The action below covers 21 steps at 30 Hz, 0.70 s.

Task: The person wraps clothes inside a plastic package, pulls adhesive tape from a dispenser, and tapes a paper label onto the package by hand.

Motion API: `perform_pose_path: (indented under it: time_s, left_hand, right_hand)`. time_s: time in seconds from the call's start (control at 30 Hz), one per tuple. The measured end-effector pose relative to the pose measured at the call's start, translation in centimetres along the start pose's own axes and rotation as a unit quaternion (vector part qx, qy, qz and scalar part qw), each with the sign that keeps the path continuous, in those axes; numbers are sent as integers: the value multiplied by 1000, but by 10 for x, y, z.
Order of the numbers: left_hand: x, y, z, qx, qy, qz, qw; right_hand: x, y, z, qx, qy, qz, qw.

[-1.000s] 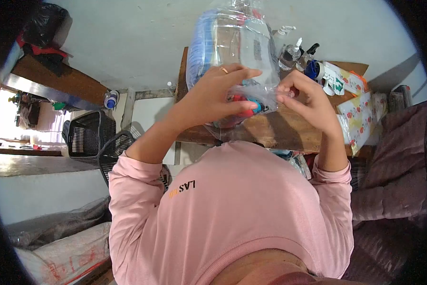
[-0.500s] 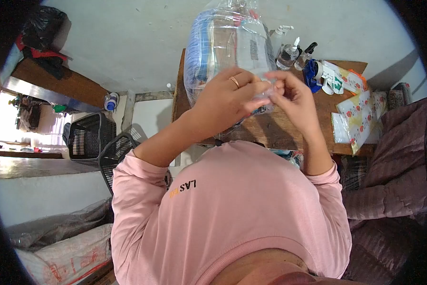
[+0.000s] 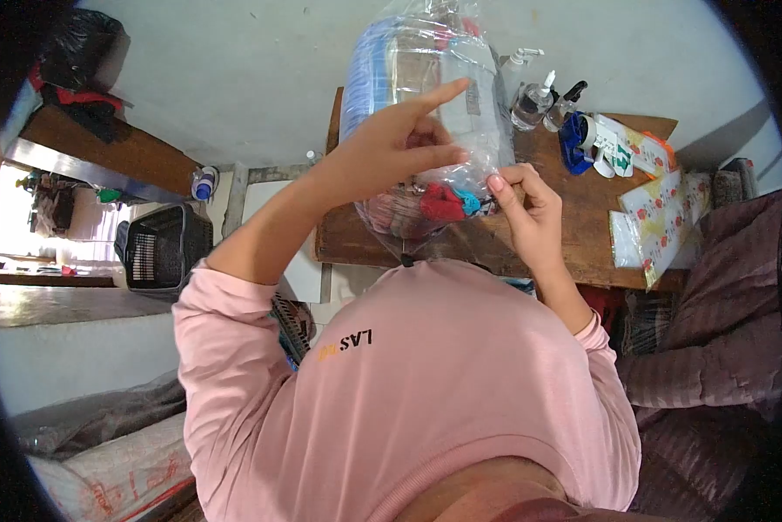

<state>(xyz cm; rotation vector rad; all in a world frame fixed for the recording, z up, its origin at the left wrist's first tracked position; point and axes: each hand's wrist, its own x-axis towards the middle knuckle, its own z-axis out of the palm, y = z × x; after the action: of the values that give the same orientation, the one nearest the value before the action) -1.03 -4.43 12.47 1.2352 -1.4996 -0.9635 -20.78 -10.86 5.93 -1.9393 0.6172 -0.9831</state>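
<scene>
Right hand (image 3: 534, 204) pinches the bulging clear-plastic bag (image 3: 417, 74) at four o'clock, seemingly steadying it; left hand (image 3: 398, 139), apart, spreads thumb and forefinger.

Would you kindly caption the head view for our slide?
Right hand pinches stuffed clear plastic bag on brown wooden table.

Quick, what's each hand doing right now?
Left hand: open, thumb and pointer finger spread apart.
Right hand: closed, thumb and fingers pinching the clear plastic.
</scene>
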Motion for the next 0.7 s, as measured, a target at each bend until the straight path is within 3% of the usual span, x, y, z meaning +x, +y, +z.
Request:
perform_pose_path:
  time_s: [0.03, 0.13, 0.23, 0.33, 0.37, 0.4, 0.43, 0.47, 0.53, 0.6, 0.67, 0.7]
  left_hand:
    - [-4, 4, -5, -3, -21, -16, 1000]
    - [-9, 3, -6, -98, -23, -82, 991]
    - [-7, -1, -4, -177, -6, -122, 977]
    - [-6, -6, -6, -154, -13, -126, 980]
    - [-5, -7, -6, -134, -18, -123, 983]
    - [-4, -2, -6, 61, -3, 0, 998]
    - [-2, 8, -6, 252, 12, 123, 960]
    - [0, 12, -6, 430, 25, 239, 870]
    - [1, 5, -1, 416, -14, 270, 868]
    - [5, 1, -3, 327, -73, 197, 921]
    - [11, -1, -9, 149, -150, 8, 977]
    - [13, -4, -12, 95, -154, -37, 983]
  right_hand:
    - [2, 1, 1, 30, -9, 15, 999]
    - [3, -14, 13, -5, 125, -35, 992]
    - [10, -37, 2, -275, 105, -287, 912]
    - [15, -36, 0, -304, 23, -290, 907]
    - [15, -37, -2, -295, 4, -272, 916]
    - [15, -38, -4, -286, -15, -254, 924]
    - [15, -39, -6, -276, -33, -235, 931]
    - [16, -40, -6, -253, -46, -210, 943]
    - [17, -40, -7, -206, -73, -157, 963]
    - [19, -34, -7, -116, -87, -63, 987]
    - [21, -31, -5, -4, -94, 40, 995]
    - [22, -30, -3, 62, -94, 97, 989]
